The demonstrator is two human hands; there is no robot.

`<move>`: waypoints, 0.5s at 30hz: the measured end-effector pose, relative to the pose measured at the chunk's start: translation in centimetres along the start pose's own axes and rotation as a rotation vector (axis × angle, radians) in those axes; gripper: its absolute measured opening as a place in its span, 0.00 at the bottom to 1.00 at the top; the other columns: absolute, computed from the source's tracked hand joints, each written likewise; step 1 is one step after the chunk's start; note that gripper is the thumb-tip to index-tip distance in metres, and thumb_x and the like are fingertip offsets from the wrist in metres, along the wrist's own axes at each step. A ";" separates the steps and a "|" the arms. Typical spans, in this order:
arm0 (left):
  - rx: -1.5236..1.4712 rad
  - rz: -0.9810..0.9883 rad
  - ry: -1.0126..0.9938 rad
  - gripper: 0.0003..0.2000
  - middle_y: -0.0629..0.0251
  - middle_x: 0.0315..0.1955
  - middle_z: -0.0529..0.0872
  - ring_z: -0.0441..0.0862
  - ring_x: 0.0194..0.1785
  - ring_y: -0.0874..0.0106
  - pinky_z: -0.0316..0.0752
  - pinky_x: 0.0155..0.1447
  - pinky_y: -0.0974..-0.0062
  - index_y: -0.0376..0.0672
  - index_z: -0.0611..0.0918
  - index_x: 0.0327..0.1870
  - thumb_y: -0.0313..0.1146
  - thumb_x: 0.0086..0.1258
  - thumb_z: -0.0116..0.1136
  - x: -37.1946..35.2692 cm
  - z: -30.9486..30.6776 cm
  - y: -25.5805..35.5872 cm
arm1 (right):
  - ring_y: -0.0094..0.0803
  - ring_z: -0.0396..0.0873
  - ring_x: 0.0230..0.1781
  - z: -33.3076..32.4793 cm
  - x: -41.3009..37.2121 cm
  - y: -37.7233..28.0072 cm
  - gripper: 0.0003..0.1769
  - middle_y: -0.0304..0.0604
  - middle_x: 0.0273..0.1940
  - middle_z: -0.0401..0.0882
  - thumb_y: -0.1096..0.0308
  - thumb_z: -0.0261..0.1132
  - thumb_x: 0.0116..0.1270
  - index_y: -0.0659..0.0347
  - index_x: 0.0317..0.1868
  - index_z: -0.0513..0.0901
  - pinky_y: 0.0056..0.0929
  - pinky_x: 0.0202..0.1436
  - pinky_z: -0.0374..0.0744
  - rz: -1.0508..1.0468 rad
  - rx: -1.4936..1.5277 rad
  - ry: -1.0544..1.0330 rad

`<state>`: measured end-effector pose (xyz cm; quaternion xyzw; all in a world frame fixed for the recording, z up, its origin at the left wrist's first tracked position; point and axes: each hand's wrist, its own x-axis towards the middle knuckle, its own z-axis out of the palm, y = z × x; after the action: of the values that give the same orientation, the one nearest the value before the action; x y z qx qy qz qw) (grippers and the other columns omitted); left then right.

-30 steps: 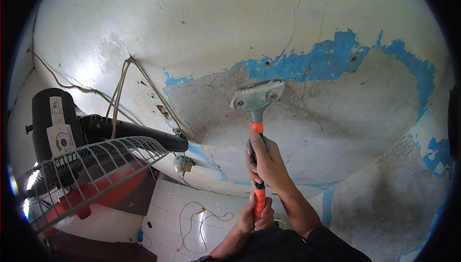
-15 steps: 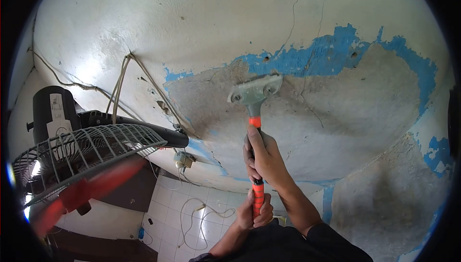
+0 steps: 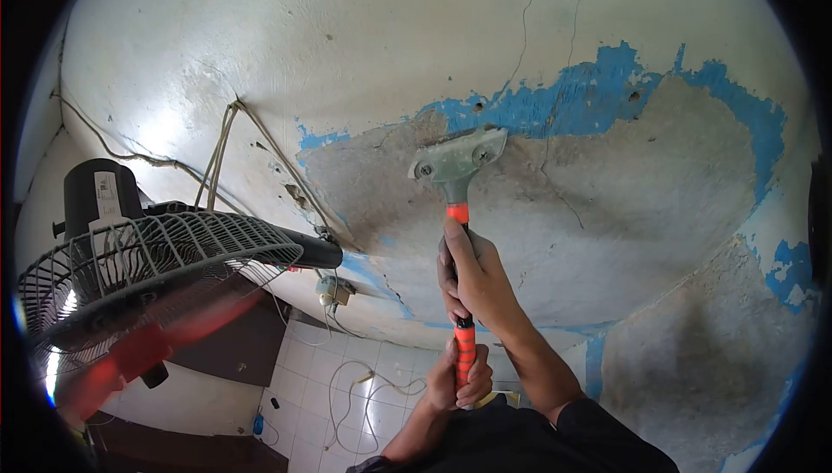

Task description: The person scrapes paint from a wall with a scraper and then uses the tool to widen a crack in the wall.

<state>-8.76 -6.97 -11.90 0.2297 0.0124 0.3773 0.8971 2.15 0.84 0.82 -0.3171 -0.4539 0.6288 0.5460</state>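
Note:
A long-handled scraper (image 3: 459, 165) with a wide grey-green head and orange-and-black handle is held up against the wall (image 3: 520, 204). Its blade edge lies at the border of bare grey plaster and blue paint (image 3: 555, 109). My right hand (image 3: 475, 278) is wrapped round the upper shaft just below the orange collar. Lower down, my left hand (image 3: 459, 376) grips the orange, ribbed end of the handle. White paint covers the wall above the blue band.
On the left, a fan (image 3: 156, 256) with a wire cage and blurred red blades stands close. A cable (image 3: 221, 156) hangs from the wall near a small socket box (image 3: 334, 291). A looped cord (image 3: 368, 386) lies on white floor tiles (image 3: 299, 378).
The scraper head and my right hand have shifted very slightly left and up. The fan cage has turned, and its blades are at a different angle.

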 end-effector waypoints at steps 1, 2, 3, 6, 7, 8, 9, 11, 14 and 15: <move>-0.015 -0.007 0.012 0.30 0.73 0.09 0.66 0.59 0.08 0.81 0.56 0.15 0.84 0.42 0.67 0.26 0.63 0.75 0.32 -0.1 0.0 -0.2 | 0.21 0.59 0.04 -0.4 0.0 0.7 0.25 0.33 0.12 0.60 0.48 0.45 0.78 0.60 0.28 0.64 0.24 0.08 0.63 -0.003 -0.017 -0.017; -0.027 -0.011 0.022 0.30 0.73 0.09 0.66 0.60 0.08 0.81 0.56 0.15 0.84 0.42 0.67 0.26 0.63 0.75 0.32 -0.3 -0.1 -0.5 | 0.21 0.59 0.04 -0.5 0.1 1.0 0.25 0.34 0.12 0.60 0.47 0.44 0.78 0.60 0.30 0.64 0.24 0.08 0.63 -0.008 -0.035 -0.037; -0.036 -0.015 0.034 0.30 0.73 0.08 0.66 0.60 0.08 0.81 0.56 0.15 0.84 0.42 0.67 0.26 0.63 0.75 0.32 -0.4 -0.2 -0.5 | 0.21 0.58 0.04 -0.5 0.3 0.8 0.25 0.34 0.12 0.60 0.47 0.44 0.78 0.60 0.30 0.64 0.24 0.08 0.63 -0.021 -0.047 -0.041; -0.002 -0.013 0.005 0.30 0.73 0.09 0.66 0.60 0.08 0.81 0.56 0.15 0.84 0.42 0.67 0.26 0.63 0.75 0.32 -0.2 -0.3 0.1 | 0.21 0.58 0.04 -0.3 0.3 0.7 0.25 0.33 0.12 0.59 0.47 0.44 0.78 0.60 0.30 0.64 0.24 0.08 0.63 -0.031 -0.051 -0.040; -0.002 -0.016 0.016 0.30 0.72 0.09 0.66 0.60 0.08 0.81 0.56 0.15 0.84 0.42 0.67 0.26 0.63 0.75 0.32 -0.5 -0.2 0.2 | 0.21 0.58 0.04 -0.1 0.4 0.5 0.25 0.33 0.12 0.59 0.47 0.44 0.78 0.60 0.30 0.64 0.24 0.08 0.63 -0.028 -0.040 -0.035; -0.004 -0.016 0.023 0.30 0.72 0.09 0.66 0.60 0.08 0.81 0.55 0.15 0.84 0.42 0.67 0.26 0.63 0.75 0.32 -0.6 -0.1 0.2 | 0.21 0.58 0.04 -0.1 0.4 0.5 0.25 0.33 0.12 0.59 0.47 0.44 0.78 0.60 0.30 0.64 0.24 0.08 0.63 -0.027 -0.034 -0.032; -0.004 -0.010 0.024 0.30 0.72 0.09 0.66 0.60 0.08 0.81 0.55 0.14 0.84 0.42 0.67 0.25 0.63 0.75 0.32 -0.6 0.0 0.2 | 0.21 0.58 0.04 -0.2 0.2 0.7 0.25 0.33 0.12 0.59 0.47 0.44 0.78 0.60 0.30 0.64 0.24 0.08 0.63 -0.019 -0.030 -0.032; -0.010 -0.018 0.030 0.30 0.72 0.09 0.66 0.60 0.08 0.81 0.55 0.14 0.84 0.42 0.67 0.25 0.63 0.75 0.32 -0.7 0.1 -0.1 | 0.21 0.58 0.04 -0.4 0.1 1.1 0.25 0.33 0.12 0.59 0.47 0.44 0.78 0.60 0.30 0.64 0.24 0.08 0.63 -0.014 -0.023 -0.042; 0.015 -0.012 0.019 0.30 0.72 0.09 0.66 0.59 0.08 0.80 0.56 0.14 0.84 0.42 0.67 0.26 0.63 0.75 0.32 -0.3 0.2 0.4 | 0.20 0.60 0.05 -0.1 0.3 0.1 0.25 0.32 0.12 0.60 0.50 0.49 0.77 0.60 0.26 0.65 0.23 0.09 0.64 -0.023 0.010 -0.028; 0.028 -0.009 0.014 0.30 0.72 0.09 0.66 0.59 0.08 0.80 0.56 0.15 0.84 0.42 0.67 0.26 0.63 0.75 0.32 -0.3 0.2 0.6 | 0.20 0.60 0.05 0.0 0.1 0.1 0.25 0.32 0.12 0.60 0.50 0.49 0.77 0.59 0.26 0.64 0.23 0.09 0.64 -0.023 0.019 -0.015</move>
<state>-9.30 -6.91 -11.49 0.2394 0.0252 0.3746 0.8954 2.05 0.97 0.76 -0.3019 -0.4558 0.6290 0.5526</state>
